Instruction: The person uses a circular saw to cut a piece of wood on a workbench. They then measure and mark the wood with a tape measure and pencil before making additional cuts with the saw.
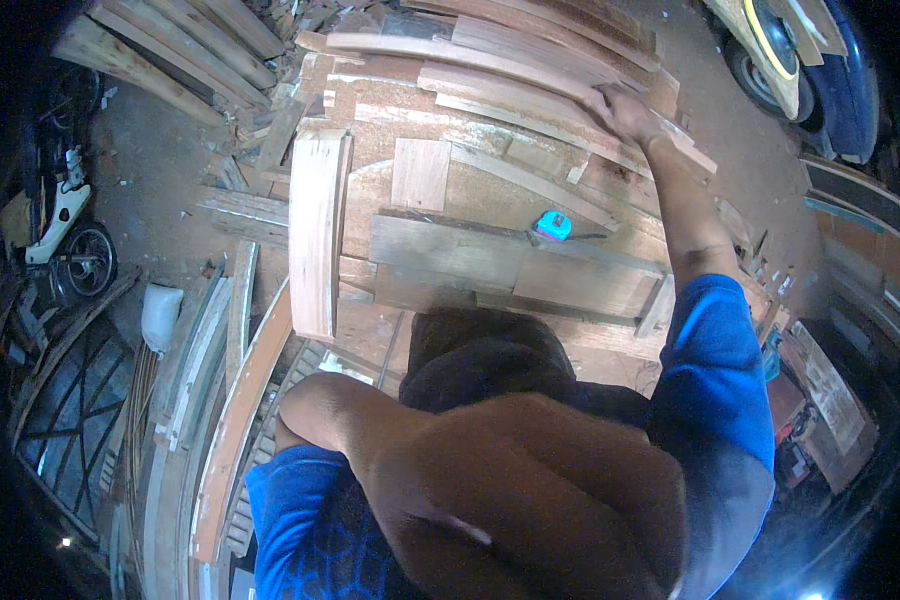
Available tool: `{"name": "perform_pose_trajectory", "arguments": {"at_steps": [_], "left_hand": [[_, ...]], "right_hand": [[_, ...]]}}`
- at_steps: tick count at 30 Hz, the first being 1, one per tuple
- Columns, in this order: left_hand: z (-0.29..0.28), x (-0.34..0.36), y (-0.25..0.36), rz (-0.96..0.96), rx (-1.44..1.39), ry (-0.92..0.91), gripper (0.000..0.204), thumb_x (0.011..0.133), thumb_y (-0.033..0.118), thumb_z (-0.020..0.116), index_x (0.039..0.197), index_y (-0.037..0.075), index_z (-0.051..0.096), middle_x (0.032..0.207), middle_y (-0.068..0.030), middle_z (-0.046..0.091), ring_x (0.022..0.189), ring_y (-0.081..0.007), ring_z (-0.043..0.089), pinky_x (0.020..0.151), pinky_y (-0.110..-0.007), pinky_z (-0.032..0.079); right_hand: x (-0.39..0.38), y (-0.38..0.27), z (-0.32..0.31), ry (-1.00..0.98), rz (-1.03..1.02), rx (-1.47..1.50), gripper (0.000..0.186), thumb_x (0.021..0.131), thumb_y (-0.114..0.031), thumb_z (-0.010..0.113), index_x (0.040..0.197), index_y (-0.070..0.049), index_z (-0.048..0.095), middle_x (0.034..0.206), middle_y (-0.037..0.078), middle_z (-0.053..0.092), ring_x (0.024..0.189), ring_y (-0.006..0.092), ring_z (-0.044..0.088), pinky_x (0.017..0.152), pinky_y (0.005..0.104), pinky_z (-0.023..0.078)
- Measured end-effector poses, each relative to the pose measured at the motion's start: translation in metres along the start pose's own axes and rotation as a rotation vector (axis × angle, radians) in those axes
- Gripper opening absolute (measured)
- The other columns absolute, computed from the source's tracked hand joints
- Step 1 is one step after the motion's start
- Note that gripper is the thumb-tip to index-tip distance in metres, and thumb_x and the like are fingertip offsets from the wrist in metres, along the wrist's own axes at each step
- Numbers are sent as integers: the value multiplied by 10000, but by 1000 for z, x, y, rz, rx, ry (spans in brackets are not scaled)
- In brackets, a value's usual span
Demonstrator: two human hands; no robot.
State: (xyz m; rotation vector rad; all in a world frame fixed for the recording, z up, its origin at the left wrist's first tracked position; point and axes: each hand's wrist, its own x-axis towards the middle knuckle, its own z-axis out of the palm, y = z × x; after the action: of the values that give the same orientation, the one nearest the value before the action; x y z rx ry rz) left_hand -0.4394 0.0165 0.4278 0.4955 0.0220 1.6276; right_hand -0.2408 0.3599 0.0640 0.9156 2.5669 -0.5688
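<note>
Near the right end of a long pale wooden strip [450, 53], at the upper right of the frame, the right hand [630, 115] lies over the wood, apparently steadying it against the neighbouring pieces on the worktop [370, 175]; whether its fingers pinch or merely rest, I cannot tell. That arm reaches up almost straight. The left arm bends sharply, bringing the left hand [540, 480] close to the camera at lower centre, its finger state unclear. A turquoise tape measure [552, 225] sits mid-frame, probably for easy reach.
</note>
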Motion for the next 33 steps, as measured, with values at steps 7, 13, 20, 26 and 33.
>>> {"name": "perform_pose_trajectory", "arguments": {"at_steps": [7, 13, 20, 26, 33], "left_hand": [[-14, -20, -2, -59, 620, -150, 190, 939, 224, 725, 941, 36, 749, 968, -140, 719, 862, -313, 703, 789, -437, 549], [-66, -134, -41, -699, 1097, 568, 252, 895, 91, 766, 1130, 10, 718, 1122, -77, 717, 1052, -188, 662, 947, -343, 516], [-125, -197, -54, -807, 1170, 1000, 347, 1011, 173, 687, 1301, -12, 638, 1188, -65, 688, 1078, -143, 631, 975, -305, 491], [-142, -197, -45, -736, 1260, 1007, 412, 1022, 197, 677, 1359, -27, 593, 1212, -104, 695, 1125, -163, 642, 1003, -323, 509], [-148, -213, -61, -810, 1458, 1006, 397, 989, 233, 719, 1292, -15, 650, 1069, -64, 708, 968, -140, 661, 912, -308, 525]], "right_hand": [[-20, -14, 48, 247, 61, -72, 544, 1036, -494, 523, 1350, -56, 595, 1366, 238, 596, 1234, 411, 587, 1063, 516, 451], [-1, -28, 72, 836, 260, -145, 459, 956, -443, 639, 1213, -67, 694, 1213, 199, 660, 1189, 368, 603, 1066, 587, 420], [-20, -27, 51, 733, 231, 321, 405, 901, -331, 724, 1180, -41, 675, 1188, 206, 624, 1129, 395, 603, 1025, 558, 448], [-95, 31, 80, 302, 106, 474, 662, 1030, -379, 548, 1560, -20, 382, 1679, 220, 238, 1550, 392, 232, 1268, 451, 223], [-109, 71, 102, 127, 99, -426, 602, 967, -132, 508, 1552, -94, 371, 1587, 198, 398, 1494, 353, 342, 1222, 532, 264]]}}
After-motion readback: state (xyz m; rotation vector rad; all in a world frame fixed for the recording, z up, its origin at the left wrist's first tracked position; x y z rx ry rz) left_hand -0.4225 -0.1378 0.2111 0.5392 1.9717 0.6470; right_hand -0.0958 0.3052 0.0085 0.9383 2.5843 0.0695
